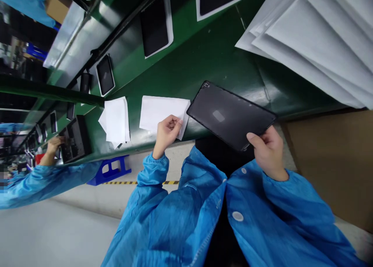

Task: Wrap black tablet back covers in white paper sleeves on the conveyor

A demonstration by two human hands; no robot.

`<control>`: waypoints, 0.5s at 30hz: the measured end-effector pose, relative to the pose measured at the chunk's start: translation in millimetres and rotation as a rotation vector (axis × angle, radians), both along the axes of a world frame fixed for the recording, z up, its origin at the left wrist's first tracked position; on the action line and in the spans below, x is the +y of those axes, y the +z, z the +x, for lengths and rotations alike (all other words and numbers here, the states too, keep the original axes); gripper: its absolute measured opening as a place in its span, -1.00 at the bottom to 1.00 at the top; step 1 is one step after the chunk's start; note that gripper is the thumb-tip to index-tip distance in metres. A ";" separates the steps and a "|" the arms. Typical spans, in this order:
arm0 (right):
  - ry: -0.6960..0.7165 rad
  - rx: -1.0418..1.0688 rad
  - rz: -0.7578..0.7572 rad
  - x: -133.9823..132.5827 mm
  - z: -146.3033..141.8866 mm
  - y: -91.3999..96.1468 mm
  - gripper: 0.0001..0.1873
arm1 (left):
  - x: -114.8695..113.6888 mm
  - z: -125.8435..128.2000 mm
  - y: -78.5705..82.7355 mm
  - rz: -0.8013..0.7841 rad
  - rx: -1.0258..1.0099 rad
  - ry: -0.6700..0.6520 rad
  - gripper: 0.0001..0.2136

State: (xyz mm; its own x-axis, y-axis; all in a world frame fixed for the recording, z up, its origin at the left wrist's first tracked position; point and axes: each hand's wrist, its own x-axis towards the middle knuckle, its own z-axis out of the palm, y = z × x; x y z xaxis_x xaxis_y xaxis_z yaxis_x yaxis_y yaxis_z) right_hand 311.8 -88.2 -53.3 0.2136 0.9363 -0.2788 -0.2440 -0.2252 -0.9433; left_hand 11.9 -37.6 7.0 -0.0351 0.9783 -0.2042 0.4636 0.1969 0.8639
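My right hand (268, 150) grips a dark tablet back cover (230, 113) by its lower right corner, thumb on top. The cover is tilted, with a camera hole at its upper left corner and a pale patch in the middle. Its left corner reaches the edge of a white paper sleeve (161, 110) on the green bench. My left hand (168, 134) is closed at that sleeve's lower right corner, pinching the paper between thumb and curled fingers. A short stack of white sheets (117, 119) lies farther left on the bench.
Large white sheets (317, 38) are piled at the upper right. Dark tablets on white paper (154, 26) line the green conveyor (180, 11). At left, a co-worker's hand (54, 144) is at a black tray (76, 139). A blue stool (112, 169) and a cardboard box (332, 154) stand below.
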 end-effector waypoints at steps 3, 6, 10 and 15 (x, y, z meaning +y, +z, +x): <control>0.074 -0.043 0.025 -7.6 -0.2 0.4 -0.57 | 2.2 7.8 -0.1 0.020 -0.014 0.001 -0.57; 0.148 -0.026 0.020 -13.3 -1.1 1.7 -0.52 | 2.8 14.1 1.9 0.054 -0.007 0.018 -0.55; 0.233 -0.004 -0.001 -16.1 -3.4 3.8 -0.51 | -1.9 22.4 6.3 0.075 0.000 0.004 -0.55; 0.263 0.022 -0.018 -16.6 -5.1 6.4 -0.51 | -6.0 28.9 7.5 0.085 0.023 -0.029 -0.56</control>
State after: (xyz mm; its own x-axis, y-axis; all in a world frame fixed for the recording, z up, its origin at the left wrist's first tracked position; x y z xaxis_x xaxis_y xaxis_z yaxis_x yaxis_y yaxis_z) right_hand 306.8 -104.9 -46.9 -0.0430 0.9538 -0.2974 -0.1955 -0.3000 -0.9337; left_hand 40.9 -43.6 14.6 -0.0107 0.9927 -0.1203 0.4883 0.1102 0.8657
